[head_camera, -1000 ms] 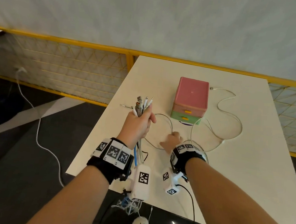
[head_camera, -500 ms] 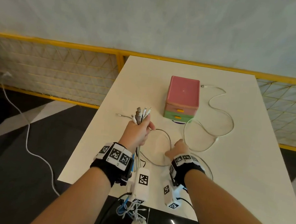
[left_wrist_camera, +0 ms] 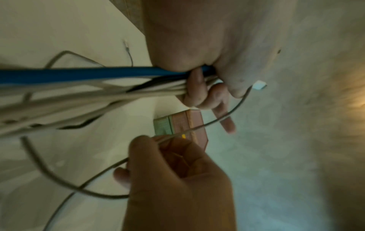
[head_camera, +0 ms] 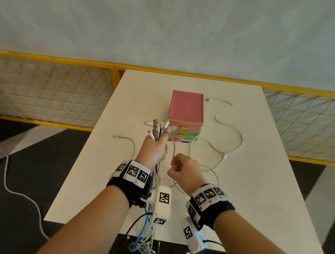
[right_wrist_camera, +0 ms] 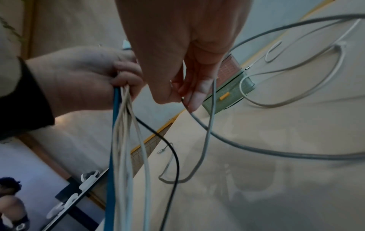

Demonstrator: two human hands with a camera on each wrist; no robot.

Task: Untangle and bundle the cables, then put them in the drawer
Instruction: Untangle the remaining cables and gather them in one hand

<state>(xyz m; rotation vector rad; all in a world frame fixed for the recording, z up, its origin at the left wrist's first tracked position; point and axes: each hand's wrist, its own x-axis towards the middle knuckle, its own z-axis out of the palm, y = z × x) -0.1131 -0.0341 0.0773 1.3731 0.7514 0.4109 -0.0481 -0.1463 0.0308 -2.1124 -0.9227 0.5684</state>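
Cables (head_camera: 158, 129) bunched in left hand (head_camera: 153, 152), grey cable (head_camera: 173, 148) pinched by right hand (head_camera: 182, 168); risk of snagging on drawer box (head_camera: 186, 116) if pulled fast.

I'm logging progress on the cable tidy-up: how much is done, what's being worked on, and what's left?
Done: several cables are gathered in the left hand as a bunch, plug ends up, tails hanging over the table edge.
In hand: the right hand pinches a grey cable that loops up to the left hand.
Left: a white cable lies loose on the table; nothing looks tied, and the drawer unit looks closed.
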